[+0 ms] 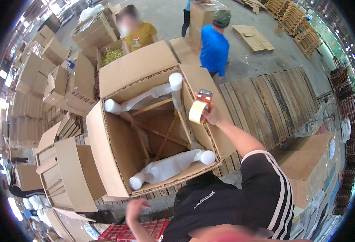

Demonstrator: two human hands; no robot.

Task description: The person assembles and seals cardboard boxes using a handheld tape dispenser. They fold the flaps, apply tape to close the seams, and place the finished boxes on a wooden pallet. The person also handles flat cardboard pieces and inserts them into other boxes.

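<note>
My right hand (212,114) grips a tape dispenser (203,96) with a roll of pale tape, held over the right side of a large open cardboard box (119,159). Inside stands a wooden frame (161,139) with crossed bars. White foam (173,166) wraps its near and far sides, and its rounded corner ends rise close to the rim. The box flaps are folded outward. My left hand (135,210) is off the near left corner of the box, slightly blurred, with its fingers loosely apart and nothing in them.
The box rests on a slatted wooden platform (272,107) running to the right. Another open carton (74,173) is at left, and a red plastic crate (153,230) lies below. A person in yellow (143,36) and one in blue (214,48) stand beyond. A fan (330,115) is at right.
</note>
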